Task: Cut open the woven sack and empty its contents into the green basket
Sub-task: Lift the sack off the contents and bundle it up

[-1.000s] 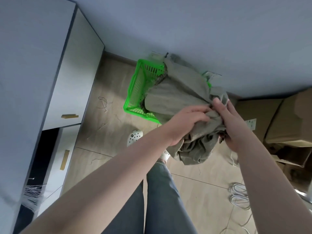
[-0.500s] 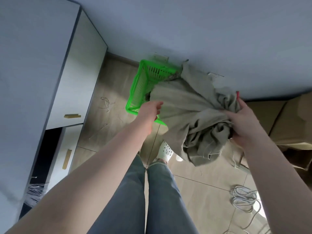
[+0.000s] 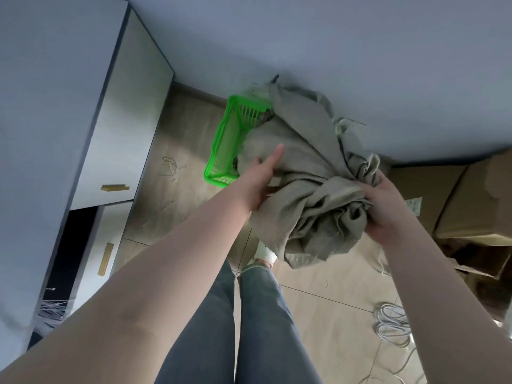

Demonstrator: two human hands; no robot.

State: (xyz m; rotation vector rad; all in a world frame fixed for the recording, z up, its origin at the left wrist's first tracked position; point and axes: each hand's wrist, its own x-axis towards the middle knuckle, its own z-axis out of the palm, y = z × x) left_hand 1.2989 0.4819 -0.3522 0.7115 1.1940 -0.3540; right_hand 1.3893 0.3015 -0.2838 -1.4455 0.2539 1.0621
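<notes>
The person is holding a grey woven sack (image 3: 313,173) with 2 hands above the floor (image 3: 177,151). The right hand (image 3: 388,209) is gripping a bunched, twisted end of the sack, fingers clamped around the cloth. The left hand (image 3: 260,181) is lying against the sack's side with fingers stretched out flat, thumb tucked beneath the fabric. Beyond the left hand, the sack's far end is draping over the green basket (image 3: 221,151), which is sitting on the floor by the wall. Below the right hand, white cables (image 3: 393,322) are lying coiled.
</notes>
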